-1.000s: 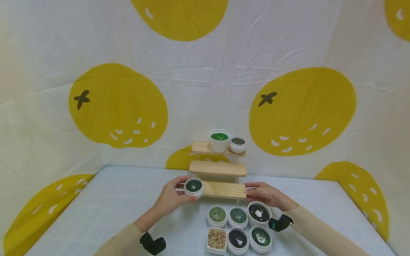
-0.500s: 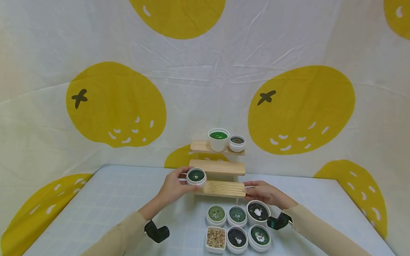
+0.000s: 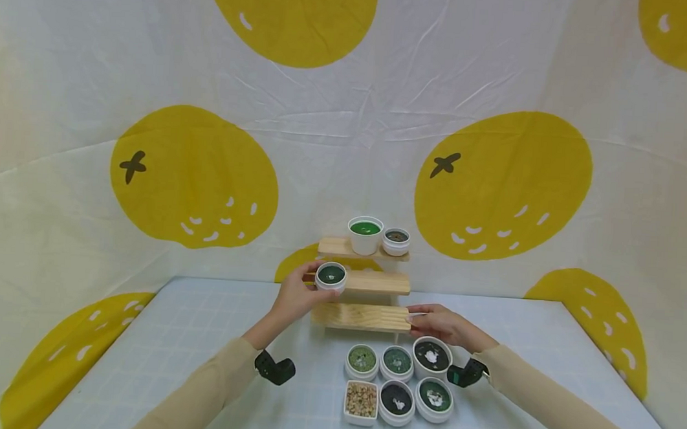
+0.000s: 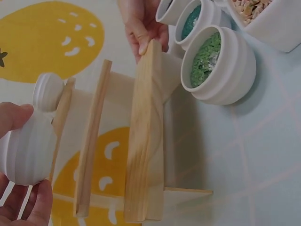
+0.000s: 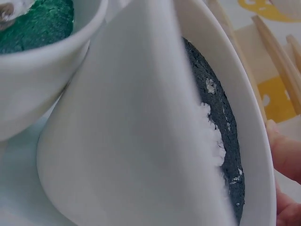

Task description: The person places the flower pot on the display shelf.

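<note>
My left hand (image 3: pixel 295 299) grips a small white jar (image 3: pixel 331 277) with dark green filling, thumb on one side and fingers on the other. The jar is held at the left end of the middle shelf (image 3: pixel 377 282) of a three-tier wooden display stand (image 3: pixel 361 316); whether it touches the shelf I cannot tell. My right hand (image 3: pixel 447 326) holds the right end of the lowest shelf, its fingertips on the wood, as the left wrist view also shows. On the top shelf stand a taller white cup (image 3: pixel 365 236) with bright green filling and a small grey-brown-filled jar (image 3: pixel 396 242).
In front of the stand are several white containers: a light green jar (image 3: pixel 362 361), a teal jar (image 3: pixel 396 362), a large black-filled bowl (image 3: pixel 432 356), a square dish (image 3: pixel 361 402) of beige bits, a black jar (image 3: pixel 396 402) and a green jar (image 3: pixel 435 399).
My left hand has raised the jar from the left end of the lowest shelf to the height of the middle shelf. The right hand has stayed at the lowest shelf's end.
</note>
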Motion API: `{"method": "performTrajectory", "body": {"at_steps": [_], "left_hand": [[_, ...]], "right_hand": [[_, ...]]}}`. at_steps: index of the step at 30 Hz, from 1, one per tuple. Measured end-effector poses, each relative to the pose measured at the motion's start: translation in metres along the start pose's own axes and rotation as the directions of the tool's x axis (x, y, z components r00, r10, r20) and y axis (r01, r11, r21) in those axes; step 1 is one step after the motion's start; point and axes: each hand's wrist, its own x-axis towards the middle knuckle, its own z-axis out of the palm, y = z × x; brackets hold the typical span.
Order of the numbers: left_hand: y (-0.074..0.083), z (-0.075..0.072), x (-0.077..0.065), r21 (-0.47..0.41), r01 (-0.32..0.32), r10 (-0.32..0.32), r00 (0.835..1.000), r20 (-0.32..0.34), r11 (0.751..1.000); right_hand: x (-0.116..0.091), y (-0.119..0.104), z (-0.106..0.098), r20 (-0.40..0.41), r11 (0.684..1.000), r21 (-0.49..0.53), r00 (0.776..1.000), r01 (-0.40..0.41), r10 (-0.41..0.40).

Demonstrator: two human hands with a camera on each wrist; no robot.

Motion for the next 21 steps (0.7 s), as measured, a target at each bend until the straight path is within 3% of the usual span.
{"method": "performTrajectory", "body": {"at_steps": [7,15,21], "left_hand": [[0.008,-0.002,0.012,0.036,0.02,-0.02,1.0,-0.008,0.999],[0.016,-0.006,0.033,0.083,-0.025,0.027,0.999,-0.027,0.996],[0.019,-0.007,0.048,0.068,-0.033,0.037,0.998,-0.053,0.997]], "right_hand": [[0.001,-0.001,0.001,-0.012,1.0,-0.014,1.0,-0.012,0.012],[0.002,-0.001,0.0,-0.027,1.0,-0.004,0.999,-0.031,0.031],[0.002,0.0,-0.002,-0.018,1.0,0.0,0.999,-0.028,0.028]]}}
